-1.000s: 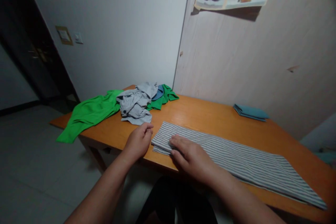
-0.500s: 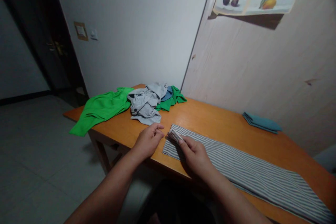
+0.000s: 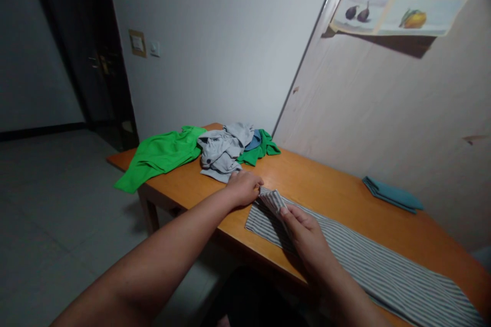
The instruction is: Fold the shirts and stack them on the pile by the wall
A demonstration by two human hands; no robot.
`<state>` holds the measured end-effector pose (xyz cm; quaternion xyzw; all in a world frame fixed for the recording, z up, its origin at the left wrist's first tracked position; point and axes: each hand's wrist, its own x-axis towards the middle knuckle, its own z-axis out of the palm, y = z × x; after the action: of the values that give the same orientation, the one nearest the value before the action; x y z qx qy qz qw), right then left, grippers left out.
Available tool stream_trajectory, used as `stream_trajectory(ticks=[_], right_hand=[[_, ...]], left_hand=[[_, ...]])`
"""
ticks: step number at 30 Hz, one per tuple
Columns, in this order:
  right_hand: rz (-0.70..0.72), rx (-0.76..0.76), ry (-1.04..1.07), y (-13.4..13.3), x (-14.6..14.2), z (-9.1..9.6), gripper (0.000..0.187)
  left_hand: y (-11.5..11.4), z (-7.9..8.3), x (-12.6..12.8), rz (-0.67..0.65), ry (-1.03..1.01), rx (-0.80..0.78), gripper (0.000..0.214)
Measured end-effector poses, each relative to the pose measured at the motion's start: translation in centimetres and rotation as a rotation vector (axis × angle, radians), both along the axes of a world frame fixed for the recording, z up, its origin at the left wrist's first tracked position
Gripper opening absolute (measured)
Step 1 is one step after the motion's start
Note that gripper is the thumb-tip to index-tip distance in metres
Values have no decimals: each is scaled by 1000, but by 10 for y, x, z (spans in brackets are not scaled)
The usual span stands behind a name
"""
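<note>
A long grey-and-white striped cloth (image 3: 368, 265) lies flat along the front of the wooden table (image 3: 330, 189). Its left end is lifted and bunched. My left hand (image 3: 243, 187) is closed on the far corner of that end. My right hand (image 3: 307, 232) pinches the near corner, with the raised fold between the two hands. Both forearms reach in from the lower edge of the view.
A crumpled grey garment (image 3: 222, 150) lies on a green garment (image 3: 161, 156) and a bit of blue cloth at the table's left end. A folded teal cloth (image 3: 391, 195) sits near the wall on the right. A fruit poster (image 3: 402, 0) hangs above. Tiled floor lies to the left.
My right hand went from flat on the striped cloth to pinching its end. Both hands have lifted the left end off the table. The camera has shifted left and up.
</note>
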<state>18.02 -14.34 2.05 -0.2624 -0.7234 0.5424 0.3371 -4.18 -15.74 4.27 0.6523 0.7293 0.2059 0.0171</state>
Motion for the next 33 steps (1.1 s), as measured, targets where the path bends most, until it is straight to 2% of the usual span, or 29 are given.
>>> stream_trajectory(ticks=[5,12,16,21,26,29,33], right_hand=[[39,104,-69,-3,5,5,42],[127,522,-342,-15,7,4,36],[202,656,-458,-17,6,8,36],[152,699,-520,-21,3,11,35],[108,753,-483,-21,2,2,34],[49,680,-435,-21,2,-2,34],[-33,600,-361,-20,2,-7,34]], left_hand=[[15,0,-6,-41,26,-36,25],[22,-9,-13,-52,26,-18,24],[20,-11,-14,-56,15,-12,22],[18,-11,-14,-64,-13,-4,20],[14,-8,-14,-43,-83,27,17],[2,-4,-17,-37,-158,46,18],[-30,-1,-22,-72,-278,17,14]])
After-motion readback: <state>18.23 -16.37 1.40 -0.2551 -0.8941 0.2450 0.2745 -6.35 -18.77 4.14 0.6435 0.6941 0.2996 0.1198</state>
